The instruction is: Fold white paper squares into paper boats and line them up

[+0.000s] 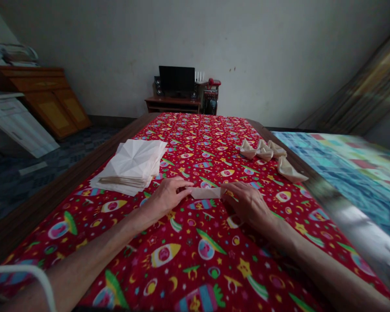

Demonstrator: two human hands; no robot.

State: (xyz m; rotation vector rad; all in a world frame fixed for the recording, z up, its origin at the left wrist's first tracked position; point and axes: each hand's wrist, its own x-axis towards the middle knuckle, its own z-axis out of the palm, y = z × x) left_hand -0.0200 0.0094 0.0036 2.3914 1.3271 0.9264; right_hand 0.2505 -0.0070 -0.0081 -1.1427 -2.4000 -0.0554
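A narrow folded strip of white paper (206, 193) lies crosswise just above the red patterned cloth (195, 229). My left hand (172, 193) pinches its left end between thumb and fingers. At the other end, my right hand (245, 199) has its fingers closed on the paper; the back of the hand hides part of the grip. Left of my left hand sits a stack of creased white paper sheets (133, 162), the top one marked with folds that fan out from its middle. Several folded paper boats (264, 149) rest beyond my right hand.
The cloth covers a long table with a dark wooden edge (68, 182). A bed (338, 160) with a blue patterned cover adjoins on the right. At the far wall stand a monitor (177, 79) and a red telephone (213, 81). Wooden cabinets (55, 102) are at left.
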